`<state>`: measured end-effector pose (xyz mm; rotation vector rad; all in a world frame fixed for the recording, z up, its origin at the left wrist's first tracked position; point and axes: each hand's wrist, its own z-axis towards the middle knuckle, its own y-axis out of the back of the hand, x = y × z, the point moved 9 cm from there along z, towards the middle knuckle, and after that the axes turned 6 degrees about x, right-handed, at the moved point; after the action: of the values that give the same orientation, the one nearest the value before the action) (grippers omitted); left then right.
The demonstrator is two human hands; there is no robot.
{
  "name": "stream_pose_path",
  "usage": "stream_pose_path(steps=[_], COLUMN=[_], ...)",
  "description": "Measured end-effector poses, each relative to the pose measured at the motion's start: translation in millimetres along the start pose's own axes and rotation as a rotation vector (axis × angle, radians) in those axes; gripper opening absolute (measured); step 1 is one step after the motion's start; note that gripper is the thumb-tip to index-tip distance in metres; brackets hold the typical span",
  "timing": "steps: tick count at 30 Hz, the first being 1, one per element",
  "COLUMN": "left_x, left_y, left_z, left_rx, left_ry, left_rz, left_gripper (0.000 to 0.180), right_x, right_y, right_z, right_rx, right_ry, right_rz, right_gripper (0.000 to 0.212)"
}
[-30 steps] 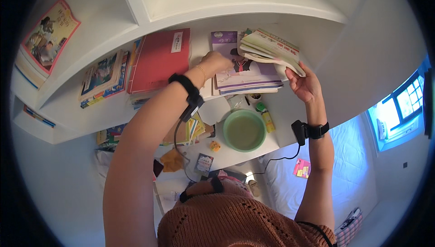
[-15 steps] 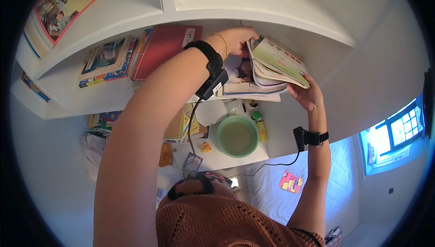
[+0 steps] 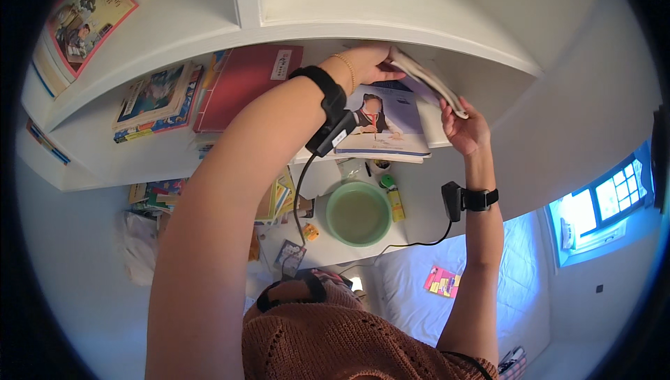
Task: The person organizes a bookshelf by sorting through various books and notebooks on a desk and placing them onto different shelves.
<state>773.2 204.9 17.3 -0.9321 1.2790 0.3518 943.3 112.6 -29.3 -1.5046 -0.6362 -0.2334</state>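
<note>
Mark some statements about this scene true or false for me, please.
1. The left hand and right hand hold the same books. True.
2. The green basin stands on the bed. False: the green basin stands on the white desk.
3. The red book lies left of the held books. True.
4. The green-capped bottle is left of the basin. False: it is on the right.
5. A gold bracelet circles the left wrist. True.

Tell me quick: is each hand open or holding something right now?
Left hand: closed, holding the far end of the booklet stack.
Right hand: closed, holding its near end.
</note>
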Motion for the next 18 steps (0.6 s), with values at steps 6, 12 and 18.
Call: stream_pose_path(steps=[6, 12, 18], left_x=[70, 56, 68], left_y=[34, 27, 23], left_z=[-49, -111, -87], left_rx=[-0.196, -0.402, -0.359], left_ry=[0.477, 0.772, 0.575], left_rz=[0.219, 0.525, 0.246], left_gripper=[0.035, 0.061, 0.036], right_x=[-19, -19, -15], right_y=[28, 47, 55], right_z=[-26, -33, -27], right_rx=[-0.149, -0.282, -0.242], right_ry=[-0.122, -0.235, -0.112], right_rz=[-0.356, -0.952, -0.89], right_gripper=[0.033, 0.038, 0.042])
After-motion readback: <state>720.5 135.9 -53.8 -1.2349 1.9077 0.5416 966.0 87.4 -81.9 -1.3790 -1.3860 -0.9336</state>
